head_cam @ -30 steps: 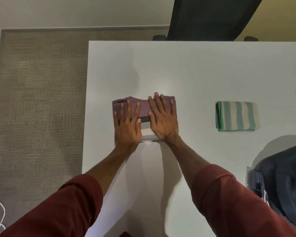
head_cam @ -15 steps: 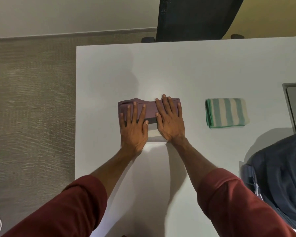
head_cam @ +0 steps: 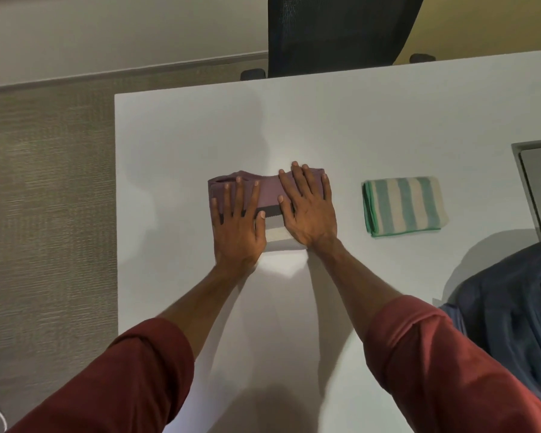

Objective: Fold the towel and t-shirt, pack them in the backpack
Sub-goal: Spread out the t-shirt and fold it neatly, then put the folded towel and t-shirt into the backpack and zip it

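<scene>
Left hand (head_cam: 236,226): flat, fingers spread and straight, palm down on the left half of the t-shirt. I judge this to be pressing, to flatten the fold so it does not spring open.
T-shirt (head_cam: 267,193): a folded purple bundle in the middle of the table (head_cam: 185,135), under both hands. Its long axis runs left to right, roughly parallel to the far table edge. The purple part points away from the person, and a dark and a pale band show at the near edge.
Right hand (head_cam: 308,214): also flat and spread, on the right half, its fingertips reaching the far edge of the t-shirt. The two hands share the load so the bundle is squared evenly.
Towel (head_cam: 403,206): green and cream stripes, already folded, lying free well apart from the right hand. Its long axis runs left to right with a slight tilt. The stacked green edges face left and the stripes run near to far. It looks parked there, ready to pack.
Backpack (head_cam: 512,307): dark blue, slumped at the right, near the person. Its opening cannot be seen from here.
Stage: folding looks about done, and packing is not yet begun.
</scene>
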A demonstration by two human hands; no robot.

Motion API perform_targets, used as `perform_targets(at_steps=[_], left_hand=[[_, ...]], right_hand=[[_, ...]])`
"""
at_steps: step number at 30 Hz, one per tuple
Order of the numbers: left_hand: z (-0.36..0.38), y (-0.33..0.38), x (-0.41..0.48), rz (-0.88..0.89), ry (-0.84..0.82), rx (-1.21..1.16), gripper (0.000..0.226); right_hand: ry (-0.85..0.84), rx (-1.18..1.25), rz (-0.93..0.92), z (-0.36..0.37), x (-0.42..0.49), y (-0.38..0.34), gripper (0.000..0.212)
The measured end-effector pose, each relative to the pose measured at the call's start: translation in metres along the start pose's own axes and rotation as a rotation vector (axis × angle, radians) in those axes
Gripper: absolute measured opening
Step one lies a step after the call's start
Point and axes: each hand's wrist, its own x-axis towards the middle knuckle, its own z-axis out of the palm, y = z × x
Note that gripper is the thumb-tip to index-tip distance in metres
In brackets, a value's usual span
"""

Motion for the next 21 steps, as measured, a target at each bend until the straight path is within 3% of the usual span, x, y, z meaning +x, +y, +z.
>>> perform_targets(at_steps=[9,17,21], left_hand=[[-0.002,0.004,0.004,-0.022,0.002,-0.035,0.065],[-0.003,0.004,0.004,-0.017,-0.043,-0.053,0.064],[-0.015,0.015,0.007,0.04,-0.058,-0.046,0.063]], right_hand=[[0.01,0.01,-0.007,0.002,0.006,0.003,0.059],[-0.093,0.006,-0.027,-0.017,0.004,0.002,0.06],[-0.074,-0.019,0.063,-0.044,-0.019,0.025,0.061]])
